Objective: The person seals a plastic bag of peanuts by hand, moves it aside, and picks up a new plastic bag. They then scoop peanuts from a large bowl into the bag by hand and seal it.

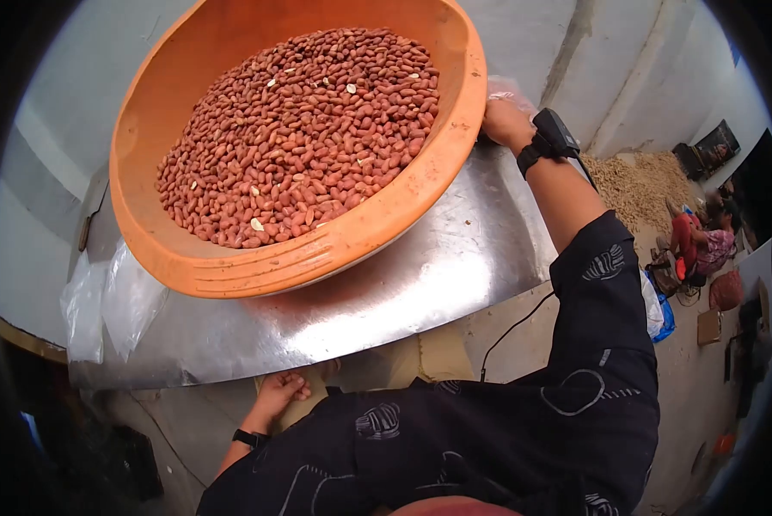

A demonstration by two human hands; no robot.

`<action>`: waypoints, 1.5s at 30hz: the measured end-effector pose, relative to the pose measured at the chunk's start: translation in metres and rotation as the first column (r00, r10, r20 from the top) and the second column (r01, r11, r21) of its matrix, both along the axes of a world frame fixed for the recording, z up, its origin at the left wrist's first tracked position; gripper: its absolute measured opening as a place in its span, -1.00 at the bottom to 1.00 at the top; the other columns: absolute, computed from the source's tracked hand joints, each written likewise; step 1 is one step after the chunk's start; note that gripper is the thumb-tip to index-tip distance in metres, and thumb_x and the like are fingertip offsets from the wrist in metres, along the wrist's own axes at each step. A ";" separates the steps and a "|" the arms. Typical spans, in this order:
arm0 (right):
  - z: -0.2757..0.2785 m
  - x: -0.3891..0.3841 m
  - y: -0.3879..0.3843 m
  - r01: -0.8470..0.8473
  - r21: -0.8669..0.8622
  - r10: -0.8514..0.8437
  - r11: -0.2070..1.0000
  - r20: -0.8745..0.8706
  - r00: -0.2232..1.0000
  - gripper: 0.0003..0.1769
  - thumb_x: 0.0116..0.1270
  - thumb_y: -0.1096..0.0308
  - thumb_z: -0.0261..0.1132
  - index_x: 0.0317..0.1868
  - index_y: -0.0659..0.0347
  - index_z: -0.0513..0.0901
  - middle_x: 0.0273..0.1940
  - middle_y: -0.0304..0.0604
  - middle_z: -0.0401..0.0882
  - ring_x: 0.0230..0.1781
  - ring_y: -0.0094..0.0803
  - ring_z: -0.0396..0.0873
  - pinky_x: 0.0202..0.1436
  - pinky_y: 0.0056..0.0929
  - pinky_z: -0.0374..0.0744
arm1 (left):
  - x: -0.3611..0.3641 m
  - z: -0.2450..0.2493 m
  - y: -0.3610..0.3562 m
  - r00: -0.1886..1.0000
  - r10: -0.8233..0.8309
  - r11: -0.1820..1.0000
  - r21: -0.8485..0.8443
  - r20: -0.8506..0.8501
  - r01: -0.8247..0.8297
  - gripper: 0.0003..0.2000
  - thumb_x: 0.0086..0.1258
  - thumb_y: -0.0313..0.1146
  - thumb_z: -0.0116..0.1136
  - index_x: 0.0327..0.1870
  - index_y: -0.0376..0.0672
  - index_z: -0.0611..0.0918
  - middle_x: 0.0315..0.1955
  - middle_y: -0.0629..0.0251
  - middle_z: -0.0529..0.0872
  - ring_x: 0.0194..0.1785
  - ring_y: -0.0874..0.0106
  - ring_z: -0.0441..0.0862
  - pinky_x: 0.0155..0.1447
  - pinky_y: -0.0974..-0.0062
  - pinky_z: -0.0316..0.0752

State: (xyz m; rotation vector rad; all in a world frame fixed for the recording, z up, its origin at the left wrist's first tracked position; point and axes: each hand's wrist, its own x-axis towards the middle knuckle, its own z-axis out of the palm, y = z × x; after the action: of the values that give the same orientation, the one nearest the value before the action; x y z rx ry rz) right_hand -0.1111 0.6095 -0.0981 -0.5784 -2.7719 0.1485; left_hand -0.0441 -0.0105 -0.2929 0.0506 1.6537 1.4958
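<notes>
A wide orange basin (309,262) heaped with reddish-brown peanuts (304,138) stands on a shiny metal table (386,301). My right hand (508,122) reaches past the basin's right rim, beside a piece of clear plastic (508,89). Its fingers are largely hidden, so whether they grip the plastic does not show. Below the table's near edge, my left hand (281,394) hangs close to my leg with its fingers curled in and nothing visible in them. A few pale, skinless peanuts are scattered among the red ones.
Clear plastic bags (132,297) drape over the table's left side. A cable (515,327) runs down by the table's right end. On the floor at right lies a heap of pale tan pieces (640,185). A person (708,241) sits low near it, by a blue-and-white sack (658,310).
</notes>
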 end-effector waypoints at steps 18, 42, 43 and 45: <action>0.031 0.000 -0.062 -0.620 -0.389 0.511 0.682 -0.353 0.783 -0.58 0.26 0.30 0.21 0.15 0.14 0.53 0.17 0.00 0.48 0.17 -0.16 0.43 0.22 -0.35 0.42 | -0.003 0.006 0.005 1.000 0.020 0.998 -0.060 0.003 -0.020 -0.84 0.38 -0.42 0.09 -0.18 -0.38 0.55 -0.35 0.18 0.65 -0.34 0.43 0.65 -0.23 0.57 0.59; 0.021 0.087 -0.089 -0.391 -0.590 0.376 0.707 -0.155 0.913 -0.70 0.18 0.58 0.18 -0.04 0.44 0.53 -0.19 -0.11 0.64 -0.14 -0.43 0.58 -0.08 -0.50 0.53 | 0.012 0.167 -0.064 0.913 -0.255 0.944 0.120 -0.318 0.306 -0.67 0.24 -0.43 0.28 0.01 -0.32 0.56 -0.25 0.28 0.66 -0.17 0.54 0.61 -0.03 0.60 0.50; 0.035 0.098 -0.105 -0.313 -0.474 0.408 0.823 0.109 0.906 -0.72 0.13 0.59 0.17 -0.11 0.45 0.56 -0.26 -0.10 0.64 -0.28 -0.44 0.58 -0.19 -0.50 0.54 | 0.011 0.187 -0.070 0.904 -0.196 0.953 0.144 -0.381 0.268 -0.69 0.23 -0.44 0.28 -0.02 -0.32 0.58 -0.27 0.28 0.66 -0.18 0.53 0.61 -0.05 0.59 0.51; 0.040 0.123 -0.137 -0.333 -0.467 0.435 0.819 0.127 0.891 -0.72 0.12 0.62 0.15 -0.12 0.46 0.54 -0.29 -0.12 0.60 -0.27 -0.49 0.55 -0.20 -0.52 0.53 | -0.001 0.222 -0.080 0.867 -0.060 0.974 0.160 -0.495 0.159 -0.75 0.24 -0.46 0.26 -0.08 -0.32 0.60 -0.31 0.31 0.65 -0.22 0.57 0.59 -0.06 0.61 0.50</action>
State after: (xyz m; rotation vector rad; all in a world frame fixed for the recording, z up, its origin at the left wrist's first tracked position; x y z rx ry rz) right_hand 0.0122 0.4721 -0.0583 -0.1111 -3.0635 0.8651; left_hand -0.0454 -0.0901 -0.0704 0.6733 1.8444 1.6399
